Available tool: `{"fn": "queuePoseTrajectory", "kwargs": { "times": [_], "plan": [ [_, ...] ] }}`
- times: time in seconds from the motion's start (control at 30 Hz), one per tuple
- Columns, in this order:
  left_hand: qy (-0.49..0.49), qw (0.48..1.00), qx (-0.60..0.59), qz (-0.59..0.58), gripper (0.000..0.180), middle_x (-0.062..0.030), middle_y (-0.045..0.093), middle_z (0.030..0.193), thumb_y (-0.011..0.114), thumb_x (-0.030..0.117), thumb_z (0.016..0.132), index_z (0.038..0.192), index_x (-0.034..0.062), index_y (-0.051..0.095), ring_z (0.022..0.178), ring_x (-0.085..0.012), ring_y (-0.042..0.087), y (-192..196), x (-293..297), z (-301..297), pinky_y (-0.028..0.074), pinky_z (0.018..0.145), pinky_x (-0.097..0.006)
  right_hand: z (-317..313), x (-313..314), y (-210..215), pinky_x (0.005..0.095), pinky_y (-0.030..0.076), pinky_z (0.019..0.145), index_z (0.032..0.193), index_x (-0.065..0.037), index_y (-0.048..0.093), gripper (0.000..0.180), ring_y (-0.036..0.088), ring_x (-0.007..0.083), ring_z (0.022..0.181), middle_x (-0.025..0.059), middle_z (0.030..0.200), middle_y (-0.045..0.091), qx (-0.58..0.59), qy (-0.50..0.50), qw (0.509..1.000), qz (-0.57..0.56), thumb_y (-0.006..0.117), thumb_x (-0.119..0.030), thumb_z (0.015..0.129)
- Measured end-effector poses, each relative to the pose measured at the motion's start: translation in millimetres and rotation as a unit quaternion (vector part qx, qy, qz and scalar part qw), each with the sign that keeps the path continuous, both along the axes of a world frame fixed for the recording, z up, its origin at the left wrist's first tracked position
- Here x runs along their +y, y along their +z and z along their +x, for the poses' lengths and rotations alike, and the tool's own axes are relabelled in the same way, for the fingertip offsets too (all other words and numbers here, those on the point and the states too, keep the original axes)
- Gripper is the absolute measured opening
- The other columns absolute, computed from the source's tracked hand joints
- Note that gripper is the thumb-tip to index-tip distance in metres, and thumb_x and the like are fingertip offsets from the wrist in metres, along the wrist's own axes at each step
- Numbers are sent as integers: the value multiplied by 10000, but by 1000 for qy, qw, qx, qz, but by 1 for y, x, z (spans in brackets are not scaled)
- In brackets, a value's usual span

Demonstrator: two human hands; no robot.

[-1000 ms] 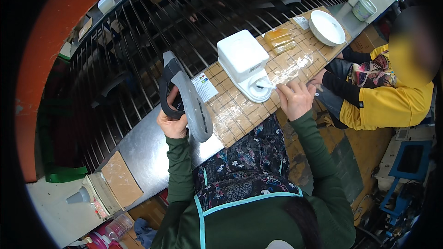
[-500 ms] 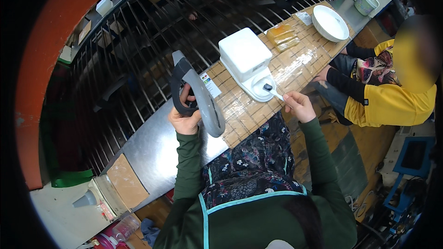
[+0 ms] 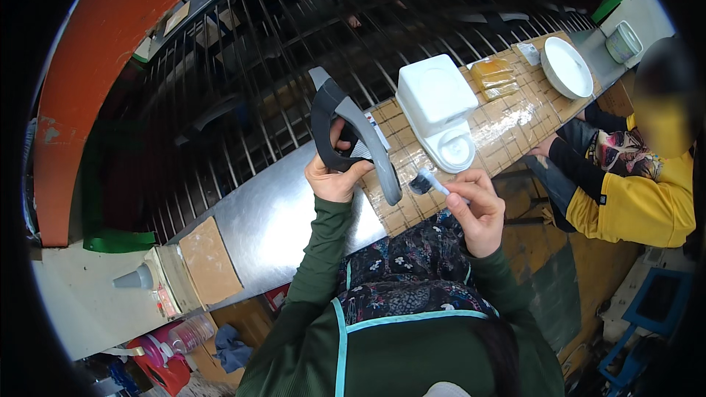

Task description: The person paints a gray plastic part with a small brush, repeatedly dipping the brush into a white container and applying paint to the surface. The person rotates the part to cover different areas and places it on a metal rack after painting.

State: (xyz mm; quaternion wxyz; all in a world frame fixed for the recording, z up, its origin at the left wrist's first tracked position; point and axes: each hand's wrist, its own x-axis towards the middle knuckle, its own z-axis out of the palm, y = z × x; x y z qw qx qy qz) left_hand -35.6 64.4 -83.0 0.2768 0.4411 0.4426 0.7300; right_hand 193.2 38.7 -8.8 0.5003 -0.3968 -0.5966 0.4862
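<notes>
My left hand (image 3: 336, 173) grips a curved grey and black piece that looks like a shoe sole (image 3: 381, 159), held up tilted over the bench. Its fingers wrap round the black inner side, partly hidden by it. Between the thumb and fingers of my right hand (image 3: 478, 209) is a small brush (image 3: 426, 181) with a pale handle and dark bristles. The bristles point left toward the grey piece, apart from it. Just beyond the brush stands a white plastic container (image 3: 437, 95) with a round cup (image 3: 454, 151) at its near end.
On the cardboard-covered bench (image 3: 507, 129) lie a yellow wrapped block (image 3: 493, 77) and a white bowl (image 3: 566, 68). Behind the bench runs a rack of metal rods (image 3: 272, 51). A co-worker in a yellow top (image 3: 632, 202) sits at the right. A lidded tub (image 3: 624, 42) stands farther right.
The brush has come out of the white container's cup and moved left toward the grey piece. My left hand still holds that piece. The whole view has shifted.
</notes>
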Motion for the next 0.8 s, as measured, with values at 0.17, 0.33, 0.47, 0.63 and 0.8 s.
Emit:
{"fn": "queuePoseTrajectory", "kwargs": {
  "times": [0.17,0.33,0.47,0.63,0.8],
  "plan": [
    [11,1000,-6,11,328,-208,583,1239,883,77,567,777,30,635,968,-141,567,-2,-1,3,482,818,-280,-7,-3,-3,226,438,693,986,-12,707,171,530,115,827,54,925,533,-16,-3,1000,-2,674,-34,820],
    [29,999,30,3,384,-182,590,1241,898,144,558,818,7,651,938,-137,551,1,-3,3,469,797,-277,-11,-5,0,228,417,697,975,17,697,162,508,126,840,73,937,534,-35,-21,999,-26,653,-30,827],
    [57,994,93,-17,398,-167,601,1231,900,157,550,800,-16,644,914,-149,541,5,-8,1,462,766,-289,-12,-3,2,224,420,631,969,-39,719,158,510,97,720,49,908,539,-97,-65,993,33,684,-57,815],
    [66,983,170,3,384,-184,617,1194,900,142,542,730,-20,607,916,-171,557,8,-9,-3,465,774,-306,-7,-2,8,267,358,677,951,-109,740,184,472,89,602,19,892,546,-231,-119,960,105,733,-108,767],
    [49,977,209,10,373,-205,630,1149,900,121,524,698,-9,596,930,-190,575,9,-11,-6,473,779,-322,-4,5,10,278,304,740,952,-121,740,227,471,93,593,16,910,548,-281,-156,924,210,755,-115,725]
  ]
}}
